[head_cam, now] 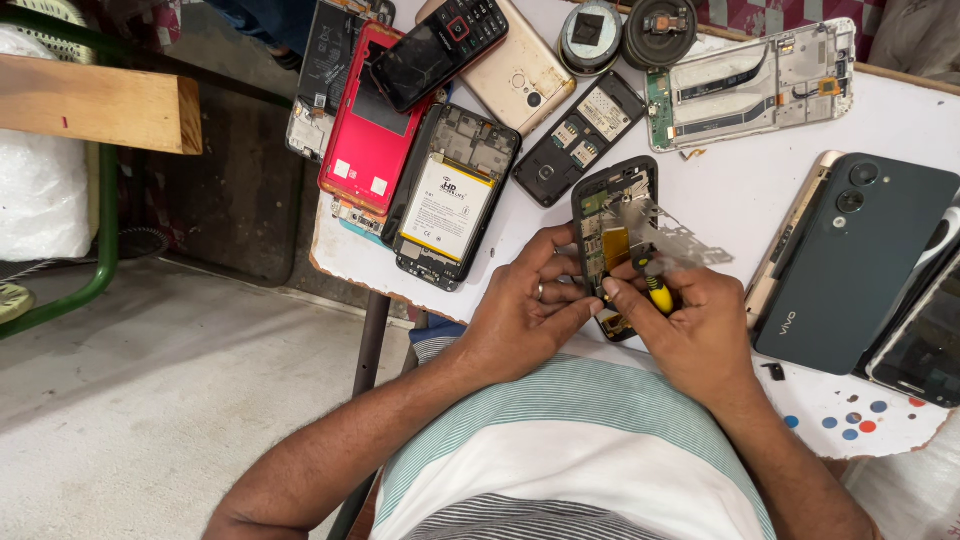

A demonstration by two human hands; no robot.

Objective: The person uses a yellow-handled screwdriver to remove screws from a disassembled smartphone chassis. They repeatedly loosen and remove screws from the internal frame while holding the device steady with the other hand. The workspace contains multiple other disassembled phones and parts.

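Observation:
A small black keypad phone (612, 215) with its back off lies on the white table (740, 180), its circuit board and a thin metal shield plate showing. My left hand (525, 310), a ring on one finger, grips the phone's left edge. My right hand (690, 325) holds a small yellow-and-black screwdriver (655, 290) whose tip rests on the lower part of the board. Both hands meet at the phone's near end.
Several opened phones lie about: a black one with a white battery (450, 200), a red one (370, 120), a gold one (520, 70), a bare frame (760, 85). A dark green phone (860, 260) sits right. A wooden beam (95, 105) is at the left.

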